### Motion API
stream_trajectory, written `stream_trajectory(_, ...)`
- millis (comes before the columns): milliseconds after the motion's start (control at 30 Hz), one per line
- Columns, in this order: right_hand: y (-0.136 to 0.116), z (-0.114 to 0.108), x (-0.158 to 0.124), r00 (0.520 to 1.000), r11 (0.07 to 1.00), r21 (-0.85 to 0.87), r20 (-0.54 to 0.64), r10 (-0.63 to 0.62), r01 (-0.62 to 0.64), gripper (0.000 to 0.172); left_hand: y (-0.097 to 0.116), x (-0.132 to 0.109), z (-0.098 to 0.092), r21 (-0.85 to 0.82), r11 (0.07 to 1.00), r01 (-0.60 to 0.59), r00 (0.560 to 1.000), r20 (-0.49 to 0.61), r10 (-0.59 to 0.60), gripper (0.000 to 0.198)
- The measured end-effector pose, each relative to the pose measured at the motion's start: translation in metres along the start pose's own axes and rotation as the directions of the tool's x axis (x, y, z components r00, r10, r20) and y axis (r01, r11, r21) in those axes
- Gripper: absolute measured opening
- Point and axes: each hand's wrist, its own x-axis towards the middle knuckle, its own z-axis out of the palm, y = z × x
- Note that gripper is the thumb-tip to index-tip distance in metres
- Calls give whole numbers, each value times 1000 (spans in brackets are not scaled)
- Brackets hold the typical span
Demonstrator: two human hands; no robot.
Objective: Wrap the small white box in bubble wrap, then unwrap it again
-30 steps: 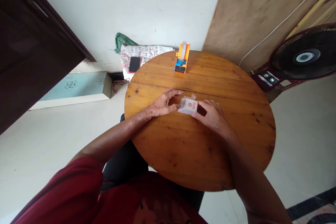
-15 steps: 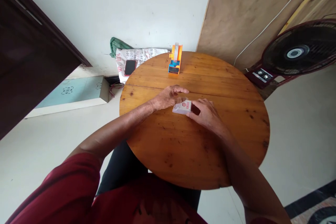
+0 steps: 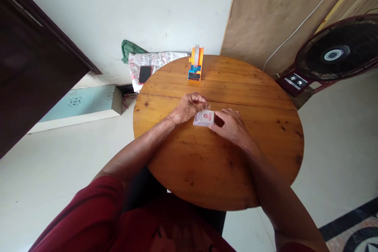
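A small white box with red print, wrapped in clear plastic [image 3: 203, 118], rests on the round wooden table [image 3: 191, 157]. My right hand [image 3: 232, 124] grips the box's right end between thumb and fingers. At its far left side, my left hand [image 3: 191, 106] has thumb and fingertips pinched together at the loose edge of the plastic wrap. An orange and blue tape dispenser [image 3: 195, 65] with a roll of clear tape stands near the table's far edge, beyond both hands.
A black phone [image 3: 145, 74] lies on a printed white sack [image 3: 134, 73] past the table's left edge, with a green bag [image 3: 130, 50] behind. A large dark fan [image 3: 336, 51] stands at the right. A pale blue box [image 3: 85, 100] sits on the floor at left.
My left hand's fingers have closed from a spread pose into a pinch at the plastic. My right hand keeps its hold on the box. The view has shifted slightly.
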Motion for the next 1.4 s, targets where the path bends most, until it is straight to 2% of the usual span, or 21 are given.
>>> stream_trajectory(133, -1, 1, 0, 1000, 1000, 7, -4, 8, -8, 20, 1, -4, -2, 142, 973, -183, 983, 52, 178, 16)
stream_trajectory(233, -2, 1, 1, 1000, 1000, -1, -2, 23, -23, 19, 2, -7, -4, 269, 923, -275, 960, 138, 246, 18)
stream_trajectory(367, -2, 3, 1, 999, 999, 10, -2, 37, -37, 19, 3, -11, -9, 439, 810, -390, 919, 238, 314, 19)
stream_trajectory(767, -2, 5, 0, 999, 999, 17, -18, 30, -29, 23, 12, -17, -16, 579, 642, -502, 861, 401, 311, 15)
stream_trajectory(867, -3, 3, -1, 999, 999, 21, -16, 31, -30, 21, 13, -18, -16, 563, 642, -521, 848, 428, 312, 16)
stream_trajectory(933, -3, 2, 0, 999, 999, 18, -9, 35, -35, 20, 11, -17, -18, 512, 694, -506, 856, 400, 328, 17)
stream_trajectory(1033, -3, 3, 0, 999, 999, 12, -11, 41, -41, 18, 7, -14, -25, 396, 820, -414, 901, 306, 307, 20)
stream_trajectory(1100, -3, 4, 0, 999, 999, 7, -19, 45, -45, 19, 6, -11, -33, 368, 878, -308, 937, 277, 213, 28)
stream_trajectory(1167, -3, 5, 0, 999, 999, -2, -27, 44, -44, 19, 7, -9, -42, 423, 890, -171, 954, 296, 42, 41)
stream_trajectory(1267, -5, 6, -1, 999, 999, -32, -33, 36, -37, 20, 9, -8, -52, 521, 854, -11, 908, 362, -209, 60)
stream_trajectory(1333, -6, 5, -2, 999, 998, -58, -31, 28, -30, 21, 10, -9, -52, 508, 861, 7, 874, 415, -252, 61)
stream_trajectory(1400, -6, 5, -2, 999, 997, -78, -30, 17, -20, 22, 8, -11, -49, 449, 894, 4, 863, 450, -229, 56)
